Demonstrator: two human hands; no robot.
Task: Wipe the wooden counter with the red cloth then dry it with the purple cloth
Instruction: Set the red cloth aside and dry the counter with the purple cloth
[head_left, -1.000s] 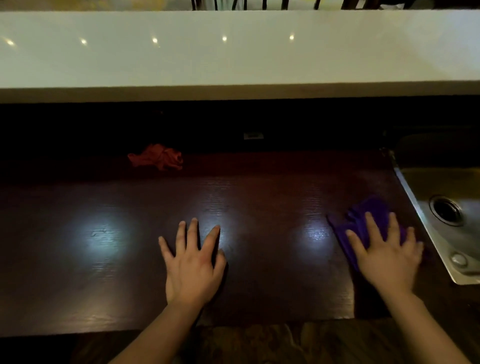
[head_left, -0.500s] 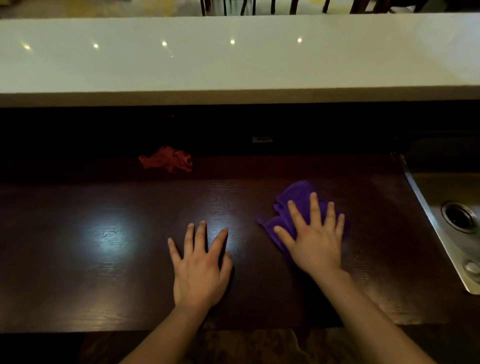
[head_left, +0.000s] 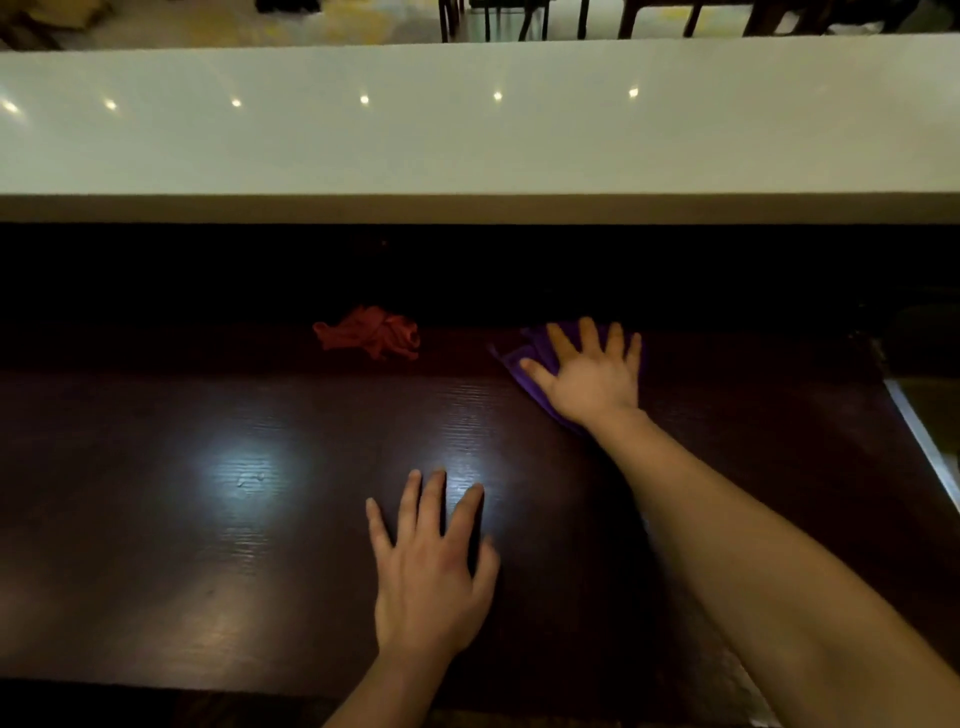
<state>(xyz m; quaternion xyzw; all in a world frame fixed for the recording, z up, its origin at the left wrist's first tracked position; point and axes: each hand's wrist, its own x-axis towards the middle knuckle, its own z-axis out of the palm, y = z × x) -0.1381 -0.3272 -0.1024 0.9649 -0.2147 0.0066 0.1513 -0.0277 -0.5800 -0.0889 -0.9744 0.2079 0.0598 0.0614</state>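
Head view: dim scene, looking down on a dark wooden counter (head_left: 234, 545) with two pale light glares on its surface.
Right hand (head_left: 589, 376): stretched out toward 1 o'clock, palm down, fingers spread wide and flat on the purple cloth (head_left: 524, 358); nothing is pinched or gripped, the hand only presses.
Purple cloth: at the far edge of the counter, at about 1 o'clock, mostly covered by the right hand; its folds show past the thumb side and under the wrist.
Left hand (head_left: 428, 577): near the front at 6 o'clock, palm down, fingers spread, flat on the bare wood and holding nothing.
Red cloth (head_left: 369, 338): crumpled in a heap at the back of the counter, about 11 o'clock, apart from both hands and left of the purple cloth.
White ledge (head_left: 467, 130): runs across the frame at 12 o'clock, above a dark recess, with a row of small light spots reflected on it.
Sink (head_left: 924, 431): only a metal rim shows at 3 o'clock, at the counter's right end.
Chair legs (head_left: 493, 21): dark, beyond the ledge at the top.
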